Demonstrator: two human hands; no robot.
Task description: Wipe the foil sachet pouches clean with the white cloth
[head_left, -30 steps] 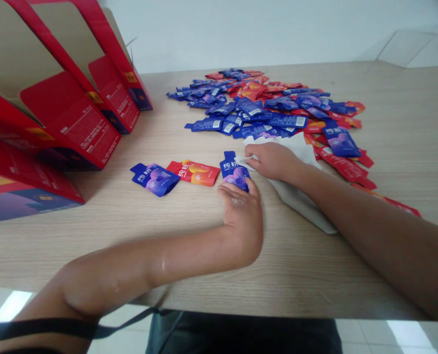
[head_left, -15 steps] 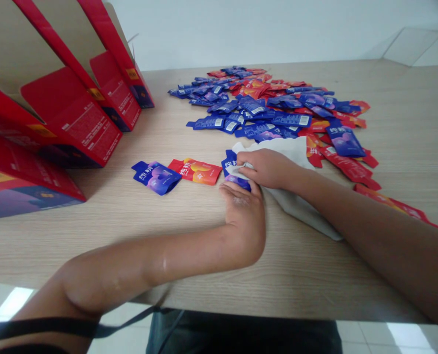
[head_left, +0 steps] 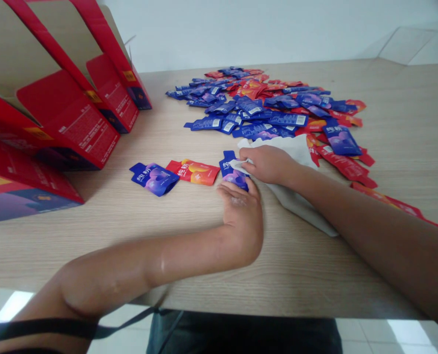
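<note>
Near the centre of the frame, a blue pouch (head_left: 233,178) is grasped at its lower end by the fingers (head_left: 253,191) of the left hand (head_left: 243,210); a white cloth (head_left: 302,147) is pinched in those of the right hand (head_left: 270,164), its tip laid over the pouch
</note>
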